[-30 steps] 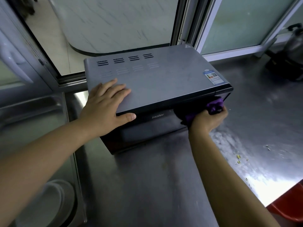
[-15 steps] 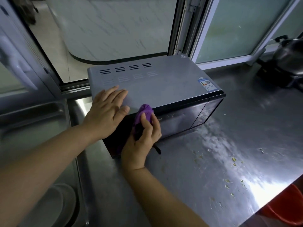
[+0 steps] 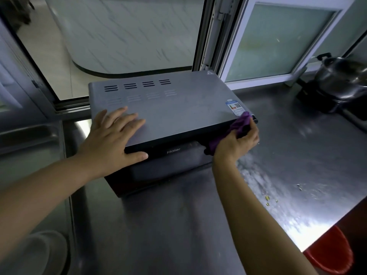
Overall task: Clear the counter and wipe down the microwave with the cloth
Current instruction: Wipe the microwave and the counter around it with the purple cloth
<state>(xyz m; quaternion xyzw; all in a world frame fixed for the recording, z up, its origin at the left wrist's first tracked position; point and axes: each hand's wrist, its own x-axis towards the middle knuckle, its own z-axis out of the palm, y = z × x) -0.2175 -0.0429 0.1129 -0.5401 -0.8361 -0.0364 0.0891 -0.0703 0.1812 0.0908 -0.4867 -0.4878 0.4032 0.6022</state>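
Purple cloth (image 3: 239,127) bunched in right hand (image 3: 236,144) — left hand (image 3: 111,139) flat on microwave (image 3: 178,108) — pot (image 3: 341,76) well apart.

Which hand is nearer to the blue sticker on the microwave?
Right. The right hand grips the cloth at the microwave's front right corner, just below the sticker. The left hand rests flat on the top's front left part, far from it.

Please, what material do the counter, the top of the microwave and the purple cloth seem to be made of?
Counter: probably stainless steel, brushed, with bright streaky glare. Microwave top: likely painted sheet metal, matt grey, with punched vent slots. Cloth: soft fabric, perhaps microfibre, bunched into folds in the right hand.
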